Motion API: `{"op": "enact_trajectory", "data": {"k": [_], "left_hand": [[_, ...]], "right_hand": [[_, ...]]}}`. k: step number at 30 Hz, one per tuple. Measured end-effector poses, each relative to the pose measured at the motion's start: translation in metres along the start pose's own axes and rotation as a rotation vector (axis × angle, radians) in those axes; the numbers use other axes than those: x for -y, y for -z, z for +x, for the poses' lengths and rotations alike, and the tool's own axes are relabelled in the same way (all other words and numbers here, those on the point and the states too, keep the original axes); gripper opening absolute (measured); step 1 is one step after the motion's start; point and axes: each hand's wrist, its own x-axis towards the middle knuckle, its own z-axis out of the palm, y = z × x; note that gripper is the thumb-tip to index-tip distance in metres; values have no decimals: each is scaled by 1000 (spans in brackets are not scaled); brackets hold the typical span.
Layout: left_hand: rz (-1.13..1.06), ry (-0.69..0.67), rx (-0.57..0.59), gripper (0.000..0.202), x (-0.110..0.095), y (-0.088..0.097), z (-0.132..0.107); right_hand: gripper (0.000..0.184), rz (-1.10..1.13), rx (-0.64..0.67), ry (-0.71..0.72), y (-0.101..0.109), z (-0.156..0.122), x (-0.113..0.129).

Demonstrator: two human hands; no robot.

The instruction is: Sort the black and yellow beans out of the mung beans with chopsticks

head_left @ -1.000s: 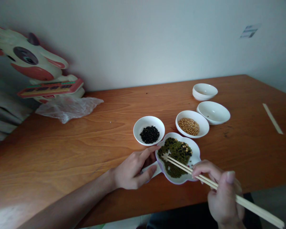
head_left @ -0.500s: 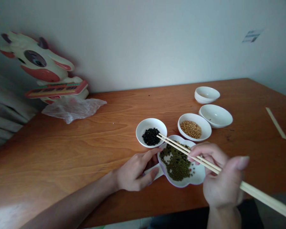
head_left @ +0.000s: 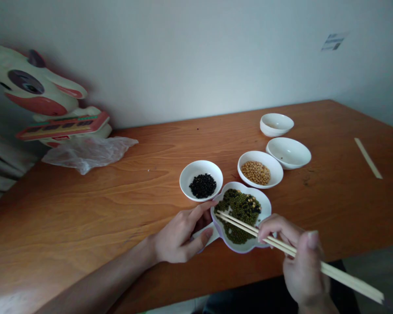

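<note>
My left hand [head_left: 183,233] grips the handle of a white scalloped dish [head_left: 264,205] with a purple rim, index finger along its edge. Inside the dish lie green beans [head_left: 237,235], mixed with some black and yellow ones. My right hand [head_left: 298,257] is closed around a pair of wooden chopsticks [head_left: 245,226], whose tips touch down among the beans at the dish's left side. Just behind the dish stands a white bowl [head_left: 185,179] with black beans [head_left: 203,186]. To its right, another white bowl [head_left: 277,176] holds yellow beans [head_left: 256,172].
Two more white bowls [head_left: 294,155] [head_left: 277,124] stand behind the yellow beans, the nearer with a dark speck inside. A paper strip [head_left: 368,158] lies at the right. At the left, a cow-shaped toy keyboard [head_left: 65,126] stands by a clear plastic bag [head_left: 91,152].
The chopstick tips have moved from the black-bean bowl's edge down into the scalloped dish. My left hand keeps its hold on the handle. The view has shifted slightly.
</note>
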Motion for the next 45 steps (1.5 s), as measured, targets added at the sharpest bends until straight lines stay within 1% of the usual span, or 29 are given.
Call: {"op": "enact_trajectory", "data": {"k": [4,11,16,21,24,29,32,34,37,39,42,44,45], "left_hand": [[6,-2,6,64,-1,1,0],[23,14,1,64,-1,1,0],[21,16,4,63,-1,1,0],[22,15,2,63,-2,1,-1],[22,19,5,63,-2,1,-1],[13,12,5,64,-1,1,0],[11,13,1,65,-1,1,0],[10,11,1,65,-1,1,0],[7,11,3,66,0,0,-1],[8,11,0,66,0,0,-1],[16,15,0,65,-1,0,-1],[15,22,3,64,0,0,-1],[13,23,3,64,0,0,-1]], "right_hand": [[79,-11,28,-28,-4,-3,2],[80,-35,36,-55,2,-10,-2],[76,-30,57,-26,8,-13,-6],[79,-51,62,-17,8,-10,-8],[77,-49,41,3,5,-9,-8],[73,-25,-43,14,6,-11,-6],[76,-24,-73,47,12,-10,-2],[80,-23,-140,61,14,-5,6],[85,-3,-275,49,4,10,21],[86,42,-305,45,-9,22,31],[82,95,-214,52,-27,38,41],[81,75,-160,71,-30,39,46],[81,53,-155,85,-28,37,47]]}}
